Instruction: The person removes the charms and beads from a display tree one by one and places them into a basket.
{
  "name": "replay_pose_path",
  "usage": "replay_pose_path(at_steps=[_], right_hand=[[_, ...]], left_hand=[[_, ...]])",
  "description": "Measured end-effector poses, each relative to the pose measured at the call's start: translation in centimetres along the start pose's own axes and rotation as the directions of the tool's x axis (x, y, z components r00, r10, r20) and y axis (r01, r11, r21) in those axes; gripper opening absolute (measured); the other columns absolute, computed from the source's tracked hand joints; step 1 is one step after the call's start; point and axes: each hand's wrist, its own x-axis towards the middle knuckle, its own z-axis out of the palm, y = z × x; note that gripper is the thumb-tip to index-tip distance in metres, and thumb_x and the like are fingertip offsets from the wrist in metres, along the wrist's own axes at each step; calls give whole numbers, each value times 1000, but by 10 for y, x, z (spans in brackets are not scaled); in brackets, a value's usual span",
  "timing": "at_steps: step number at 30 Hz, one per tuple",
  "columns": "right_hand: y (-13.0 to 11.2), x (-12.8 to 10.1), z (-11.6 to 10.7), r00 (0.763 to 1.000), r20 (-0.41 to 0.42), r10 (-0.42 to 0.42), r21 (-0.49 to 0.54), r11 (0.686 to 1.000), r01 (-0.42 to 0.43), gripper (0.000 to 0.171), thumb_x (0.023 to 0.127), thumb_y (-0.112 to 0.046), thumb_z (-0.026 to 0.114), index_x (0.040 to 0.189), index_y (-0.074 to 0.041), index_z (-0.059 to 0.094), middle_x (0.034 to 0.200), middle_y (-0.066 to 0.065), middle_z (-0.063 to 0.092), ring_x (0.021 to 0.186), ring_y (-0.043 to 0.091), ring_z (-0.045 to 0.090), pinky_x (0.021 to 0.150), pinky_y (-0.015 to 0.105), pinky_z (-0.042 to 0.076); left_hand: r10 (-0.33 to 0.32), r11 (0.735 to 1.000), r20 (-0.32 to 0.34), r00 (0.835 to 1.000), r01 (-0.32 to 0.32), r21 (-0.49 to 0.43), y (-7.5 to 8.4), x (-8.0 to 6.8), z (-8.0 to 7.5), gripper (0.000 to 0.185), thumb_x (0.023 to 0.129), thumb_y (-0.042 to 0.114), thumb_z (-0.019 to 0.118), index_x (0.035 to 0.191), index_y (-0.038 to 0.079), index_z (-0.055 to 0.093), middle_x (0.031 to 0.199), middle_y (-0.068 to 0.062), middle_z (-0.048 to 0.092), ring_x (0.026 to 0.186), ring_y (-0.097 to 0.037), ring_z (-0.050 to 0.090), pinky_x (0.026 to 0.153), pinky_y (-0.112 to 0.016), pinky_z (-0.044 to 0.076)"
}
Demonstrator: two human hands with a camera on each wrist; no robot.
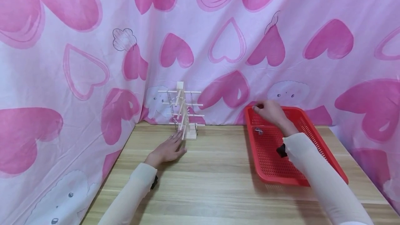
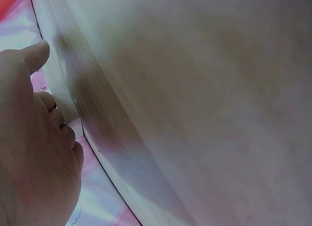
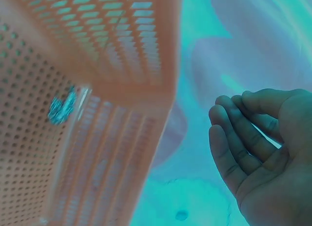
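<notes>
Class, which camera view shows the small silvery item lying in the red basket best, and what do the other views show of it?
The head view: the silvery item lies small but sharp on the red basket floor, in front of the right hand. The right wrist view shows it only as a blurred speck through the mesh. The left wrist view shows none of it.

Soft, even light fills the head view; only faint shadows lie beside the red perforated plastic basket (image 1: 272, 162). Both wrist views are blurred, the right one tinted turquoise.

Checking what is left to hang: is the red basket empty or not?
Not empty. One small silvery piece lies on the mesh floor of the red basket, below the right hand at its far rim; the rest shows bare.
</notes>
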Motion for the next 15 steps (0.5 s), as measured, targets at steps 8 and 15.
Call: replay_pose_path(at_steps=[8, 15], right_hand=[[-31, 10, 16, 991, -69, -111, -3, 994, 111, 18, 103, -14, 68, 110, -2, 80, 92, 14, 75, 81, 27, 61, 75, 40, 55], [-55, 16, 27, 991, -72, -113, 24, 993, 115, 24, 103, -16, 67, 116, -1, 80, 107, 17, 79, 89, 28, 66, 82, 43, 60]], left_hand=[[6, 1000, -1, 1000, -6, 24, 0, 0, 0, 82, 112, 51, 41, 169, 0, 11, 179, -17, 3, 167, -36, 8, 137, -50, 16], [8, 1000, -5, 1000, -8, 28, -3, 1, 3, 82, 112, 51, 41, 169, -2, 15, 180, -18, 6, 167, -37, 10, 137, -51, 18]])
